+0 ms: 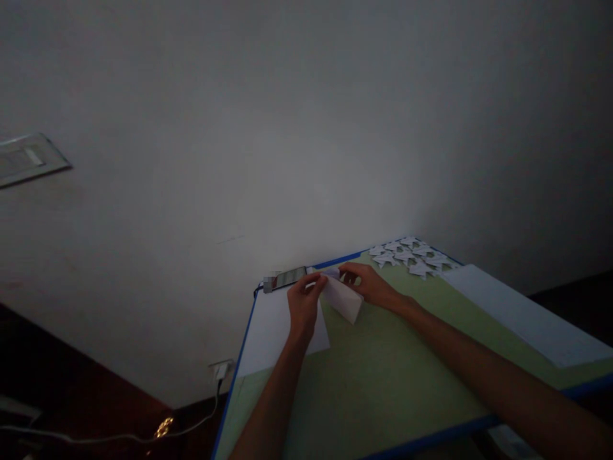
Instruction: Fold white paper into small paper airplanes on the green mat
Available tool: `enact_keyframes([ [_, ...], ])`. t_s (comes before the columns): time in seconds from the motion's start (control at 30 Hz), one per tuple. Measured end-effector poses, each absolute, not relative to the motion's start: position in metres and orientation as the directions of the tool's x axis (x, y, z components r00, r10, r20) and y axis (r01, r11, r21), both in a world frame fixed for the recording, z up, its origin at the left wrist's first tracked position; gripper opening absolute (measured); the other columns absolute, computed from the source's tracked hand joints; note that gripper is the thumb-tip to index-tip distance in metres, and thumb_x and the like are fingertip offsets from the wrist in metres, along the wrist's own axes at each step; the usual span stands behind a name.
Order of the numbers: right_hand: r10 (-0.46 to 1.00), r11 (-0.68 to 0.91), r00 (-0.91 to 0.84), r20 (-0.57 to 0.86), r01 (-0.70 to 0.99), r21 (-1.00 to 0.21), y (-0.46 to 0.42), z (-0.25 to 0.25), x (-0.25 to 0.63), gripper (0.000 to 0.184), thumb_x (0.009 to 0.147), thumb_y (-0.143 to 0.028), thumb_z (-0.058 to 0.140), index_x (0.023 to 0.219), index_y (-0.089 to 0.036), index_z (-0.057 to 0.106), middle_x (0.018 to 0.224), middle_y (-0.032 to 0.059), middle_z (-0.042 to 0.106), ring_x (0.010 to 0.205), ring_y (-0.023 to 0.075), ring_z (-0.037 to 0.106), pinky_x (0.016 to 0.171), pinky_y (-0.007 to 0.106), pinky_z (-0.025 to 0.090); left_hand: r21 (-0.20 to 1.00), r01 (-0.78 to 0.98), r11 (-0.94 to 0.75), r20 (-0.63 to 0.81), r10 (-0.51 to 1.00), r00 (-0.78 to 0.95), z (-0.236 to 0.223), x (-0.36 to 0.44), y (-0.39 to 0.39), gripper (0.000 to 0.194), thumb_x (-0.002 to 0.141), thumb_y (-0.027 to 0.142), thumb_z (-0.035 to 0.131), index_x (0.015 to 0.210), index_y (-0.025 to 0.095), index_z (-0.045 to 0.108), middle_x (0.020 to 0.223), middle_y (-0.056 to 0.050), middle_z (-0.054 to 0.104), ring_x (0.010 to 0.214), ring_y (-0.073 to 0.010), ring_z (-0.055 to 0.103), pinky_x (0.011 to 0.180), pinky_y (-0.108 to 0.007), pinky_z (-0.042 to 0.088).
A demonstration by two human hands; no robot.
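My left hand (303,303) and my right hand (368,283) both pinch a white sheet of paper (345,298) that is partly folded, held just above the green table top (383,370) near its far edge. The left fingers grip the paper's left corner, and the right fingers are closed on its upper edge. Under the left hand lies a flat white sheet (274,327).
A pile of several small folded white paper shapes (410,254) sits at the far right corner. A stack of white sheets (522,313) lies along the right side. A phone (286,278) rests at the far edge. A charger and cable (219,373) hang from a wall socket at left.
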State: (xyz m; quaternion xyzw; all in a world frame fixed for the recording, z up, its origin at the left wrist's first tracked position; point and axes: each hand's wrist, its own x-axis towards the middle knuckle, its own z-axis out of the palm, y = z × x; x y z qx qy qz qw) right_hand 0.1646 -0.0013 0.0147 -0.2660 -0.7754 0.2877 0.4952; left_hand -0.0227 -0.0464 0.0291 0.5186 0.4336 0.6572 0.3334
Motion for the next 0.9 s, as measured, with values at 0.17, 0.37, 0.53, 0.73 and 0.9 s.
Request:
enact_keyframes([
  [0.17,0.696,0.692,-0.353,0.626,0.095,-0.716,-0.001,0.013,0.165,0.026,0.083,-0.024,0.070,0.108,-0.018,0.076,0.097,0.0069,0.075,0.072,0.0153,0.063,0.067,0.028,0.051,0.914,-0.022,-0.404,0.388,0.892,-0.232,0.028,-0.023,-0.045,0.027,0.066,0.034,0.087,0.086,0.016,0.081,0.089,-0.009,0.080,0.084,-0.0222,0.072,0.081,-0.035,0.057],
  [0.37,0.693,0.691,-0.357,0.626,0.080,-0.719,-0.004,0.016,0.165,0.028,0.080,-0.018,0.069,0.107,-0.018,0.077,0.096,0.0069,0.075,0.071,0.0153,0.063,0.066,0.028,0.051,0.914,-0.055,-0.402,0.383,0.900,-0.209,0.023,-0.024,-0.043,0.031,0.067,0.034,0.088,0.092,0.016,0.081,0.096,-0.010,0.080,0.090,-0.0233,0.072,0.087,-0.037,0.055],
  [0.53,0.694,0.701,-0.322,0.644,0.094,-0.707,-0.001,0.015,0.166,0.036,0.077,-0.016,0.067,0.112,-0.019,0.076,0.105,0.0098,0.077,0.082,0.0196,0.068,0.074,0.032,0.053,0.907,-0.157,-0.391,0.378,0.920,-0.106,0.016,-0.027,-0.038,0.039,0.068,0.032,0.089,0.103,0.016,0.081,0.108,-0.012,0.079,0.101,-0.0246,0.072,0.099,-0.040,0.051],
  [0.73,0.731,0.649,-0.318,0.604,0.051,-0.759,-0.006,0.022,0.167,0.029,0.083,-0.027,0.065,0.107,-0.017,0.078,0.097,0.0087,0.079,0.087,0.0252,0.071,0.080,0.039,0.056,0.956,-0.160,-0.245,0.245,0.969,-0.025,0.021,-0.023,-0.045,0.043,0.071,0.049,0.087,0.090,0.011,0.078,0.091,-0.011,0.077,0.077,-0.0190,0.069,0.075,-0.034,0.058],
  [0.9,0.749,0.597,-0.334,0.573,-0.035,-0.801,-0.008,0.022,0.162,0.036,0.081,-0.025,0.069,0.116,-0.018,0.074,0.099,0.0081,0.079,0.088,0.0248,0.071,0.080,0.038,0.058,0.979,-0.107,-0.171,0.167,0.985,-0.044,0.025,-0.021,-0.050,0.055,0.069,0.061,0.085,0.091,0.011,0.076,0.087,-0.009,0.073,0.068,-0.0164,0.066,0.059,-0.029,0.055],
])
